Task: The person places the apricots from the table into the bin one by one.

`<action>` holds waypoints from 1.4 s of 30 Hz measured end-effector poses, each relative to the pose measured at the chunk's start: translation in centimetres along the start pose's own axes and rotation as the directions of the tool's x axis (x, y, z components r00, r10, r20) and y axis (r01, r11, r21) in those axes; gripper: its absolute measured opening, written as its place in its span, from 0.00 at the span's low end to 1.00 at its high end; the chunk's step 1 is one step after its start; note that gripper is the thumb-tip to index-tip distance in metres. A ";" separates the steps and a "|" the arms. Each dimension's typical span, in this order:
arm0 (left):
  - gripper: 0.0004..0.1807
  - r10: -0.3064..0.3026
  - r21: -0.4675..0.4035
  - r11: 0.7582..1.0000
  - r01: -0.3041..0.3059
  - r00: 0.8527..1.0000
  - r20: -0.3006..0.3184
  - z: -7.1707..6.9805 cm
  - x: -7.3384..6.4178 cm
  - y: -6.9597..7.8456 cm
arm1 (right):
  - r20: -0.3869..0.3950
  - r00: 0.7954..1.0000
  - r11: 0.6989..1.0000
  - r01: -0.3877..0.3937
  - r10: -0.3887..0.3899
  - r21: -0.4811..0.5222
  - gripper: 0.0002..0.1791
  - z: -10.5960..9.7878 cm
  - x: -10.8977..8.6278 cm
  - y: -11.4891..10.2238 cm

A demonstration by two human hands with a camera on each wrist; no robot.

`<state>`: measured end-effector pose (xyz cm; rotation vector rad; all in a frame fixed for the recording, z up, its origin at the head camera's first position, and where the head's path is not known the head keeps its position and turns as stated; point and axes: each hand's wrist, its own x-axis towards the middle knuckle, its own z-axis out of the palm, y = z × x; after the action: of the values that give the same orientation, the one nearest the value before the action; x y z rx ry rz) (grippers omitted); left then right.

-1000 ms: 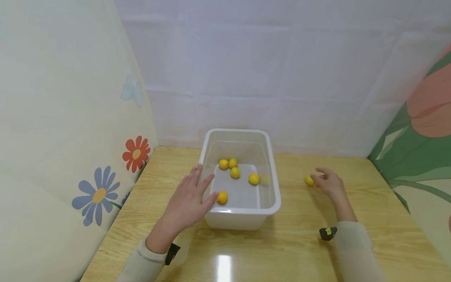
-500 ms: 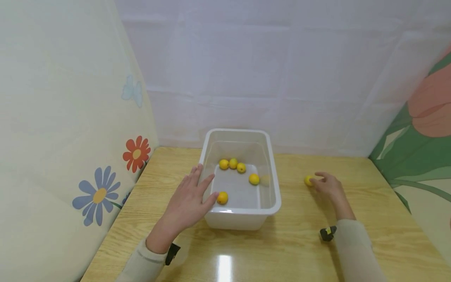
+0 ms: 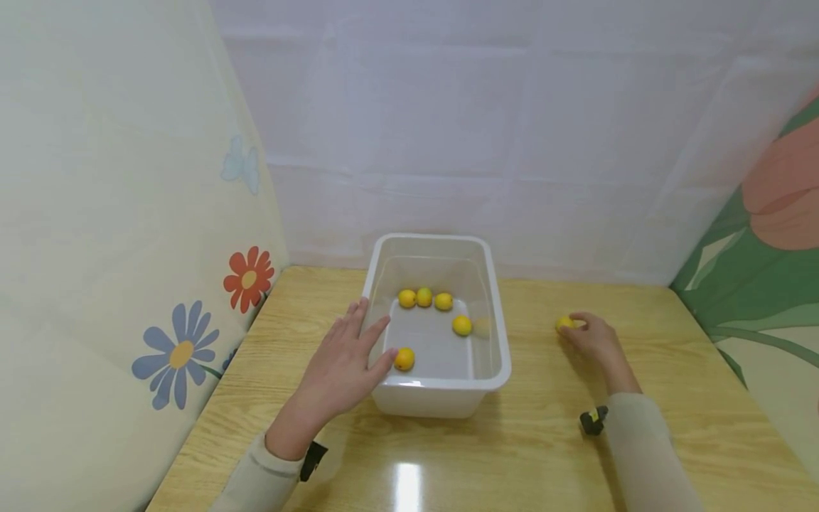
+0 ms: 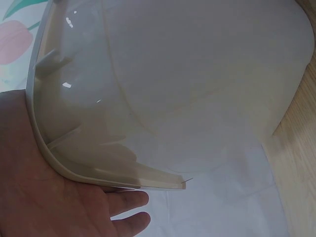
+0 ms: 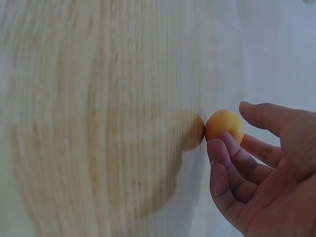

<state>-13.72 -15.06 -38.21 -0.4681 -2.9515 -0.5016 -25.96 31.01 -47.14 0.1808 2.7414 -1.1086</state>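
Observation:
In the head view, small round yellow-orange fruits lie in a white plastic tub: a row of three at the back, one fruit (image 3: 462,326) at right and one (image 3: 404,359) near the front left. My left hand (image 3: 342,359) rests spread over the left rim of the tub (image 3: 493,306). In the left wrist view, its palm lies against the rim's outside. Right of the tub, my right hand (image 3: 595,338) has its fingers curled round another such fruit (image 5: 224,126) at the tabletop. Its fingertips touch the fruit; the thumb tip is close beside it.
The wooden table (image 3: 537,441) runs up to a white sheet (image 3: 435,128) hung behind. A flowered cloth wall (image 3: 96,213) stands at left, and a tulip-patterned one (image 3: 774,284) at right. Black wrist cameras sit on both wrists.
My right fingers have come in round the fruit, which has shifted slightly on the table. In the tub, one fruit has rolled right to join the back row. My left hand is still.

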 end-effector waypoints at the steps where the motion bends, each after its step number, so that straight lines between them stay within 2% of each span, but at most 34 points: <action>1: 0.36 0.001 0.000 1.000 -0.001 1.000 -0.003 0.0 0.0 0.0 | -0.002 1.000 1.000 0.002 -0.002 -0.001 0.36 0.0 0.1 0.0; 11: 0.37 -0.002 -0.007 1.000 0.002 1.000 -0.002 0.1 0.0 0.0 | 0.001 1.000 0.999 -0.023 0.023 -0.045 0.36 0.0 0.6 0.3; 22: 0.36 -0.006 -0.003 1.000 0.005 1.000 -0.002 0.1 0.0 0.0 | -0.016 1.000 1.000 -0.010 0.010 -0.021 0.35 0.1 0.8 1.0; 31: 0.36 -0.003 -0.005 1.000 0.003 1.000 -0.003 0.0 0.0 0.1 | -0.014 1.000 1.000 0.011 -0.012 -0.019 0.35 -0.1 -0.1 0.1; 36: 0.35 0.018 0.001 1.000 -0.018 1.000 -0.025 0.1 0.1 0.1 | -0.020 0.999 0.999 0.025 -0.025 -0.021 0.34 -0.3 -0.8 -0.8; 42: 0.36 0.025 0.006 1.000 -0.024 0.999 -0.025 0.1 0.2 0.0 | -0.038 0.998 0.998 0.055 -0.056 -0.011 0.36 -0.5 -1.5 -1.8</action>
<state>-13.91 -15.01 -38.27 -0.4930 -2.9182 -0.4931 -24.90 29.99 -45.22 0.1269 2.8014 -1.1170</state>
